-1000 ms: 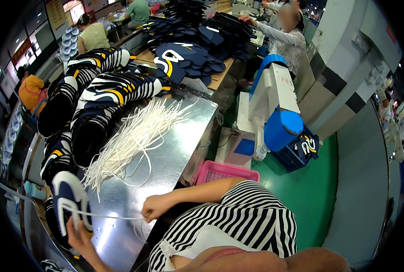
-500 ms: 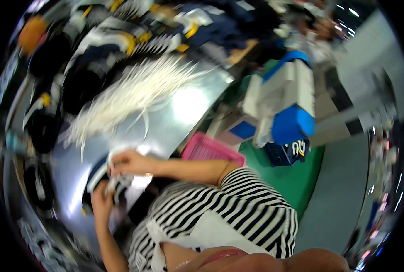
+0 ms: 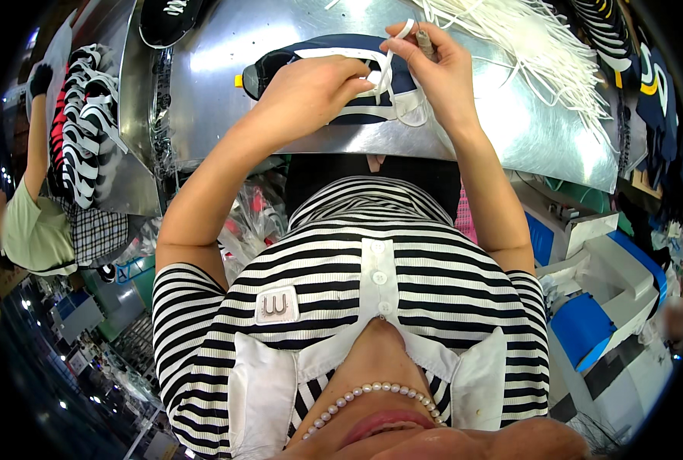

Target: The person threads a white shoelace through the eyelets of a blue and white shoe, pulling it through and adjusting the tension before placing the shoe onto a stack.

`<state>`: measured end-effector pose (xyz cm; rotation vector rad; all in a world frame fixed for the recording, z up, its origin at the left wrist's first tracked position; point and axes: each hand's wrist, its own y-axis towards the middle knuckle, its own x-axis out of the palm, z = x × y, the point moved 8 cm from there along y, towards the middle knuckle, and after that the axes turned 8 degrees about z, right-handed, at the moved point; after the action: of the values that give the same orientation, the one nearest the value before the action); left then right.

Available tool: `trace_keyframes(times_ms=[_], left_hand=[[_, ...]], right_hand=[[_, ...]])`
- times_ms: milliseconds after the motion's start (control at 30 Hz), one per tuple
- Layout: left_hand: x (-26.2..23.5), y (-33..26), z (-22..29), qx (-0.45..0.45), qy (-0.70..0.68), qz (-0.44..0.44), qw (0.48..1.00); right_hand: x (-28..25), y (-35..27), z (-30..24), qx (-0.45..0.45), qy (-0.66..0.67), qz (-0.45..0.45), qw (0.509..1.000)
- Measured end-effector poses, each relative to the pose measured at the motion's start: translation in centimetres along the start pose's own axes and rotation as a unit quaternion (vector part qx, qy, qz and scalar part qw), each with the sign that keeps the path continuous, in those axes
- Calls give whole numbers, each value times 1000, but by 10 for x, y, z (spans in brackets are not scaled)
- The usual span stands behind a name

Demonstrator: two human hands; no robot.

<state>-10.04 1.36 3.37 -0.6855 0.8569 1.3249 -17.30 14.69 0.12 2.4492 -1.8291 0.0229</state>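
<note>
A navy and white shoe upper (image 3: 338, 41) lies on its side on the metal tabletop, close to the front edge. My left hand (image 3: 311, 96) rests over it, its fingers closed in a pinch at the lace opening; the hand hides part of the upper. A flat white shoelace (image 3: 386, 73) runs from that opening up to my right hand (image 3: 445, 73). The right thumb and forefinger pinch the lace. The same hand also keeps a small tool (image 3: 426, 46) with a tan, wrapped-looking handle and a thin metal tip between its fingers.
A heap of loose white laces (image 3: 529, 54) covers the table's right side. One black shoe (image 3: 168, 19) stands at far left. Stacked shoe uppers (image 3: 81, 130) sit left, near a co-worker's arm (image 3: 36, 146). A blue and white machine (image 3: 587, 322) stands at right.
The view has swung round, bringing the hands from lower left to top centre. Both hands were close together on the shoe upper; the right one is now farther off, with lace stretched between them.
</note>
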Motion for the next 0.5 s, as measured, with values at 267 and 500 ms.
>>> trace_keyframes(times_ms=[267, 500], left_hand=[[27, 18, -12, -36, 85, -43, 995], [27, 18, -18, -14, 52, 17, 998]], right_hand=[[-2, 7, 19, 16, 27, 44, 999], [-13, -48, 21, 73, -103, -31, 992]])
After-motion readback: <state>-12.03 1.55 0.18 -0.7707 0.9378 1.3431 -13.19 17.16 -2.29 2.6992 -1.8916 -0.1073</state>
